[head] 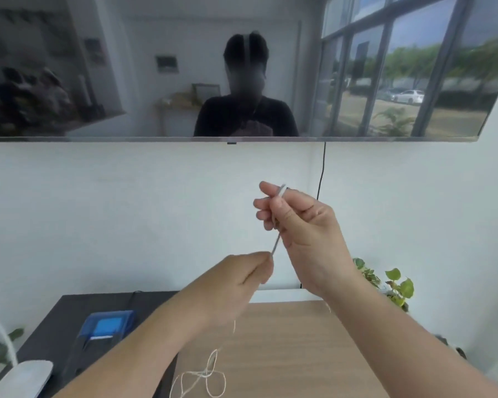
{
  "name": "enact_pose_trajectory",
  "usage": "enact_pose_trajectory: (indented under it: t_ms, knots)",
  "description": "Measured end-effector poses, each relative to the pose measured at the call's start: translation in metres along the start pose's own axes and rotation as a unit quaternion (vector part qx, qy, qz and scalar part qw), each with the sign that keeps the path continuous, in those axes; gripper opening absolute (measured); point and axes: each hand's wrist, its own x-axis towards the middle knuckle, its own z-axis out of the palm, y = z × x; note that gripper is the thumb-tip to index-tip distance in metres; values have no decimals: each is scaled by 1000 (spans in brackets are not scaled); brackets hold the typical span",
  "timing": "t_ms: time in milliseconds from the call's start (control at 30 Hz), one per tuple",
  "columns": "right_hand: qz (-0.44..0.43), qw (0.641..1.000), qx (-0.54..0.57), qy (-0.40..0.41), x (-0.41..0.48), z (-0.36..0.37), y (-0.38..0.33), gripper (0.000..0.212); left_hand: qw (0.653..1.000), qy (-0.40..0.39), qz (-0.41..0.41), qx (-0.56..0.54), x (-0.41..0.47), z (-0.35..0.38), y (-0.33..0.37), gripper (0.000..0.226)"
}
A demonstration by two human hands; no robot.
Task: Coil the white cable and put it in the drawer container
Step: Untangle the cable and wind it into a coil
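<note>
The white cable (276,245) runs taut between my two hands, held up in front of the white wall. My right hand (296,222) is raised, with the cable looped over its index finger and pinched against the thumb. Lower and to the left, my left hand (242,278) is closed on the cable. The rest of the cable hangs down below my left hand and lies in loose tangled loops (207,377) on the wooden tabletop. A blue translucent drawer container (107,328) stands on the black desk at the lower left.
The light wooden tabletop (285,340) lies under my arms, beside a black desk (66,317). A leafy plant (391,282) stands at the right. A large dark screen (242,67) hangs on the wall, with a black cord (322,173) below it. A white lamp base (20,377) sits at lower left.
</note>
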Motion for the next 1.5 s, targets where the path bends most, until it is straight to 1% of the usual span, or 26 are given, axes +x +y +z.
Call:
enact_pose_trajectory:
  t_ms: [67, 133, 200, 267, 300, 367, 433, 467, 533, 600, 667, 733, 767, 800, 867, 933, 967, 1033, 1100, 1167, 1200, 1267, 1333, 1400, 1467, 1500]
  knots:
    - [-32, 978, -205, 4, 14, -11, 9, 18, 996, 24, 15, 85, -1, -2, 8, 40]
    - [-2, 960, -274, -47, 6, -23, 23, 25, 979, 98, 44, 174, 5, -28, 18, 39]
    - [52, 969, -229, -78, -18, -27, 32, 31, 961, 142, 70, 228, 11, -55, 20, 40]
    - [114, 984, -87, -104, -40, -19, 30, 32, 964, 135, 88, 209, 17, -69, 13, 40]
    - [130, 983, -13, -130, -45, -11, 23, 32, 973, 121, 93, 171, 18, -68, 9, 40]
    - [112, 976, 97, -158, -38, 5, 5, 30, 990, 101, 91, 24, 16, -51, 3, 40]
    - [68, 980, 155, -102, -14, 12, -8, 24, 984, 115, 89, -98, 8, -24, -2, 39]
    - [45, 988, 136, -53, 1, 10, -10, 22, 983, 120, 92, -107, 3, -10, -3, 37]
    - [-4, 999, -2, 32, 25, 1, -6, 15, 990, 91, 93, -53, -7, 6, -1, 34]
    - [-3, 988, -154, 34, 28, -10, 9, 15, 987, 100, 111, 63, -8, 0, 4, 32]
    - [43, 977, -206, -14, 7, -21, 26, 22, 969, 150, 133, 144, -1, -24, 11, 29]
    - [96, 981, -157, -58, -23, -23, 35, 31, 957, 170, 139, 190, 9, -48, 11, 26]
    - [117, 984, -111, -73, -36, -21, 36, 33, 961, 157, 135, 181, 13, -55, 6, 26]
    - [125, 986, -68, -89, -44, -17, 35, 34, 972, 134, 131, 144, 15, -56, 1, 27]
    - [119, 987, 5, -112, -50, -5, 29, 30, 990, 82, 111, 9, 13, -44, -8, 32]
    - [97, 988, 67, -102, -47, 5, 24, 21, 986, 71, 83, -123, 3, -20, -17, 33]
    - [90, 988, 97, -84, -44, 8, 23, 22, 984, 79, 66, -145, -4, -7, -22, 35]
    - [87, 988, 128, -30, -38, 7, 29, 23, 992, 57, 19, -113, -20, 21, -33, 32]
    - [81, 994, 63, 29, -34, -3, 46, 18, 999, -18, -12, -41, -38, 44, -38, 32]
    - [90, 989, -110, 33, -36, -17, 69, 18, 997, -55, -6, 50, -51, 44, -33, 33]
    - [117, 975, -191, 8, -45, -25, 80, 18, 996, -40, -3, 82, -54, 36, -30, 34]
    - [199, 945, -254, -53, -73, -37, 98, 25, 993, 25, 7, 116, -54, 16, -34, 32]
    - [250, 932, -225, -133, -116, -39, 101, 32, 989, 64, 15, 134, -53, 5, -48, 28]
    - [285, 932, -127, -181, -154, -29, 91, 29, 994, 35, 8, 107, -59, 19, -66, 27]
    - [264, 949, 14, -172, -171, -13, 82, 29, 999, -34, -15, -1, -75, 55, -82, 27]
    - [251, 956, 62, -138, -168, -7, 82, 29, 996, -60, -29, -59, -85, 76, -86, 27]
